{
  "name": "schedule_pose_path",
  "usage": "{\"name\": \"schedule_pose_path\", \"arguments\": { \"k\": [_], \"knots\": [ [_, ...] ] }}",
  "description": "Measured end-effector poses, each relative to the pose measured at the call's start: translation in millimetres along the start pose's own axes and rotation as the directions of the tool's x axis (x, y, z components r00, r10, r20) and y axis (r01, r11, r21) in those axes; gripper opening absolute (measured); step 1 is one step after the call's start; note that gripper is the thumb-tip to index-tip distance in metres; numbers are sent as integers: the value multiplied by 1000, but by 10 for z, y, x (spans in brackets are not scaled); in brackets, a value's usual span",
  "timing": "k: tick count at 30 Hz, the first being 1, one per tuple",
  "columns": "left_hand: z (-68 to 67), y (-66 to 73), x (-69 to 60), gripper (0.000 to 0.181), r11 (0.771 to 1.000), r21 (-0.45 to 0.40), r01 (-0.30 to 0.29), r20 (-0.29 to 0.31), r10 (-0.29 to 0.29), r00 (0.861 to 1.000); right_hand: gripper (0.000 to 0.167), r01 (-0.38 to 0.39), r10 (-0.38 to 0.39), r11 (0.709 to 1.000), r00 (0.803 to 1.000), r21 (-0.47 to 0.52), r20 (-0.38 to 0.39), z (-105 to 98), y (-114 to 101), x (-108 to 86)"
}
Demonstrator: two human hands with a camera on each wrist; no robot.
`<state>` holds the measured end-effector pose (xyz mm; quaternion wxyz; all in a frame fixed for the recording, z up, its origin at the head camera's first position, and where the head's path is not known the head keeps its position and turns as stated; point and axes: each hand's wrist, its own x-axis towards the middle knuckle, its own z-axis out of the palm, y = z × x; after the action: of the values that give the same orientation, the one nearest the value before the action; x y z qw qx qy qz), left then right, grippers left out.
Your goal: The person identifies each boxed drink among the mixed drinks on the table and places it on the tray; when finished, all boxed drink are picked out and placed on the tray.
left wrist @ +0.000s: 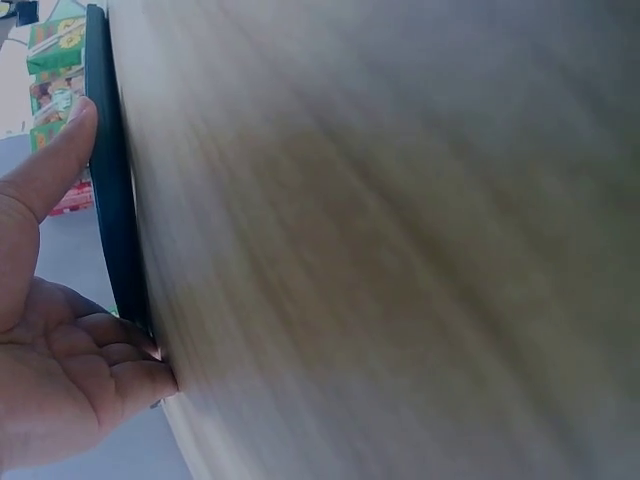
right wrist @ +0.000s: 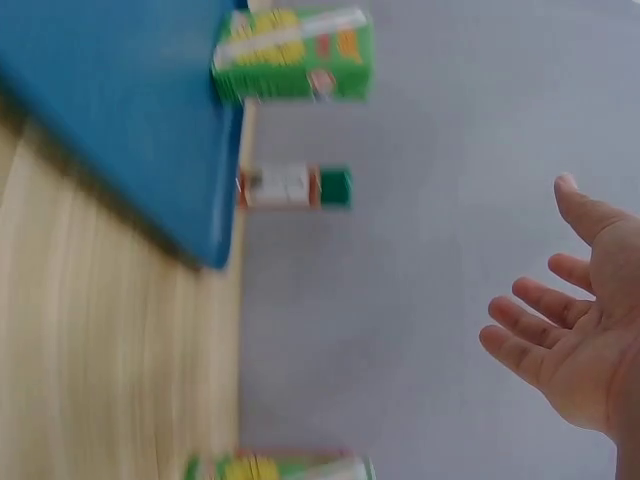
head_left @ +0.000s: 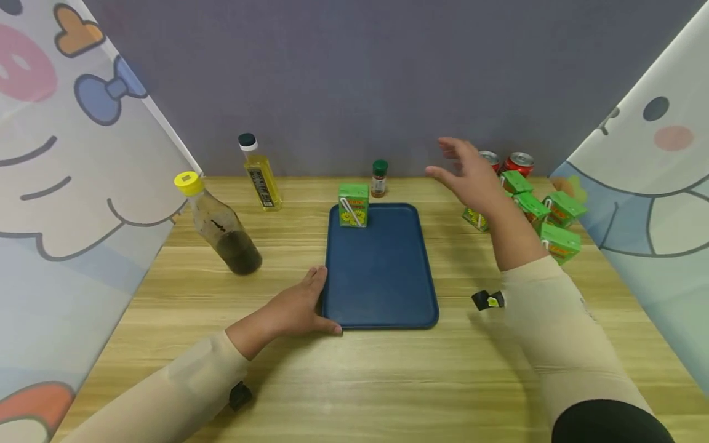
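A dark blue tray [head_left: 382,271] lies on the wooden table, with one green juice box [head_left: 353,206] upright at its far left corner. My left hand [head_left: 296,307] touches the tray's near left corner, fingers along the left side and thumb at the front edge. The left wrist view shows that hand [left wrist: 60,360] against the tray's rim [left wrist: 110,180]. Raised in the air, my right hand [head_left: 468,175] has spread, loosely bent fingers and holds nothing. Beneath and beside its forearm stand several green juice boxes [head_left: 564,209], partly hidden by the arm.
Two red cans [head_left: 519,163] stand behind the juice boxes. A small green-capped spice jar [head_left: 379,178] is just past the tray. At left are an oil bottle [head_left: 261,178] and a yellow-capped bottle of dark liquid [head_left: 227,234]. A grey wall [head_left: 332,80] rises behind the table.
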<state>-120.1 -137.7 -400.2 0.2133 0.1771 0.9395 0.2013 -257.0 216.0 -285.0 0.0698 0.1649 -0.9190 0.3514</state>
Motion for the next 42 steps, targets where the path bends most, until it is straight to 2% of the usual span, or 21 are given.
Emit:
{"name": "schedule_pose_path", "arguments": {
  "k": [4, 10, 13, 16, 20, 25, 30, 35, 42],
  "knots": [
    [0, -8, -9, 131, 1000, -14, 9, -1, -9, 1000, 73, -46, 47, 999, 996, 8, -74, -299, 182, -282],
    [-21, 0, 1, 131, 1000, -21, 22, -5, -22, 1000, 66, -117, 126, 991, 975, 62, -183, -669, 568, -700],
    [-21, 1, 3, 131, 999, -24, 23, -6, -23, 1000, 67, -186, 188, 982, 964, 30, -189, -794, 774, -912],
    [-18, -1, 0, 131, 999, -26, 28, -2, -28, 1000, 72, -243, 235, 969, 959, -37, -159, -875, 963, -1092],
    [-15, -5, 1, 131, 999, -22, 29, 8, -29, 1000, 79, -292, 283, 950, 955, -112, -88, -913, 1191, -1289],
    [-18, 1, 0, 130, 1000, -16, 22, 15, -21, 1000, 88, -334, 342, 928, 939, -167, 24, -897, 1397, -1450],
    [-15, 6, -1, 130, 1000, -19, 25, 14, -25, 1000, 84, -353, 376, 916, 922, -190, 96, -855, 1525, -1562],
    [-6, -2, 1, 130, 1000, -16, 24, 13, -24, 1000, 73, -375, 403, 904, 908, -208, 115, -808, 1564, -1625],
    [-8, -7, 2, 130, 1000, -13, 19, 13, -18, 1000, 76, -363, 389, 905, 917, -222, 91, -741, 1484, -1560]
  ]
}}
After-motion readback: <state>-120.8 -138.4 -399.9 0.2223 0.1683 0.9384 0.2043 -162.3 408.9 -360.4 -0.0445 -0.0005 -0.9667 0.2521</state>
